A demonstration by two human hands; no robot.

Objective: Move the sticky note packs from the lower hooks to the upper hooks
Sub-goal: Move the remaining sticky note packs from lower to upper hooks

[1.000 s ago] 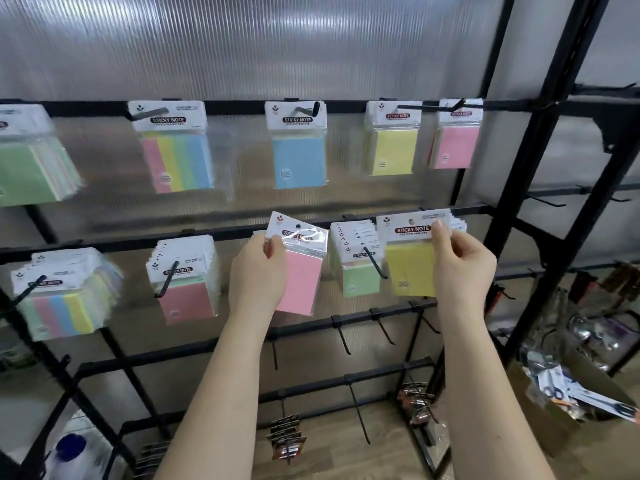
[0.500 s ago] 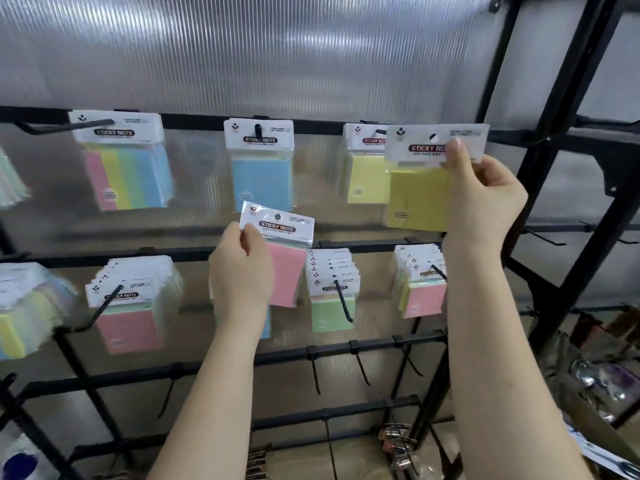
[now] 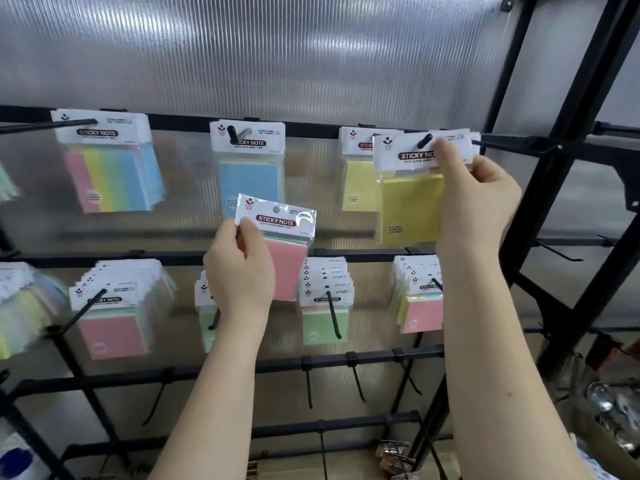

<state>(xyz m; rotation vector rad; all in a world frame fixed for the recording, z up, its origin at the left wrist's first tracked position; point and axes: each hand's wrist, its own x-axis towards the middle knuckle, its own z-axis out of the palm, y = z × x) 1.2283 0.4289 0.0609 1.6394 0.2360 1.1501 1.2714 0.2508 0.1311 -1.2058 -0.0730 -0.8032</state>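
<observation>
The black wire rack (image 3: 540,209) before me: its upper rail (image 3: 180,117) carries 4 hooks of sticky-note packs (image 3: 247,164); its lower rail (image 3: 166,258) carries fuller hooks (image 3: 332,313).

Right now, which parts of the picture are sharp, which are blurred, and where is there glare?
Head view: the pink pack in the left hand reads sharply; the packs at the far left edge are smeared; the ribbed panel behind the rack shows bright streaks of glare; the wide lens leans the black frame post at right.
</observation>
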